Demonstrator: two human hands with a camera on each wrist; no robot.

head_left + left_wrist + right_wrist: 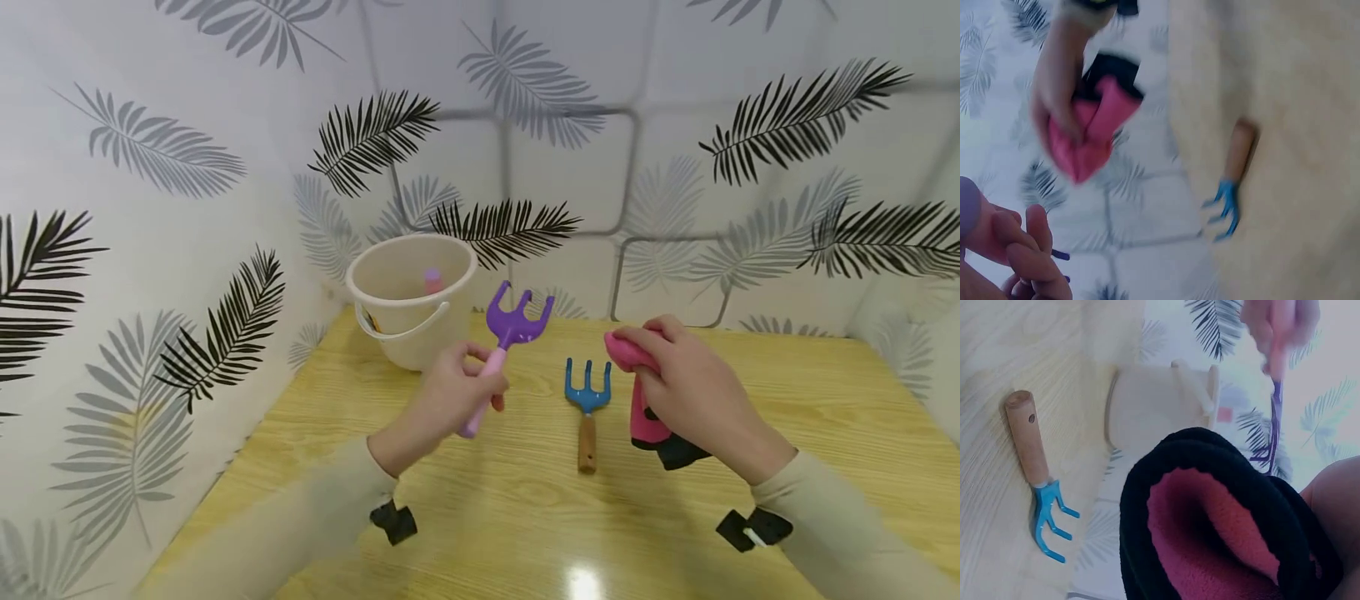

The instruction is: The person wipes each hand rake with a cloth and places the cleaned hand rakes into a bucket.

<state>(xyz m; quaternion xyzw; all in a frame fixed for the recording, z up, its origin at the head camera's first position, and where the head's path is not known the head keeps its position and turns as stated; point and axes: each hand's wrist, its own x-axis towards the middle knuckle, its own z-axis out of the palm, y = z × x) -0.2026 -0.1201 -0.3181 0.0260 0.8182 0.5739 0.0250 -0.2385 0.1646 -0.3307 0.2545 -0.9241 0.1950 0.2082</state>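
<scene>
left hand (450, 400) grips the purple rake (504, 337); right hand (686, 387) pinches the pink glove (643, 417), probably loosely—it could slip onto the blue fork (587, 404).

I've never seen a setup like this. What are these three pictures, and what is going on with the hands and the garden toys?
There is no machine here: a person wears three cameras. The big picture comes from the head, looking down at a pale wooden table. The other two come from cameras strapped to each wrist. The left hand grips a purple plastic toy rake with a pink handle, its fingers curled round the handle. The right hand holds a pink glove with a black cuff; the right wrist picture looks into its opening. Between them a blue hand fork with a wooden handle lies on the table. A cream plastic bucket stands behind.
</scene>
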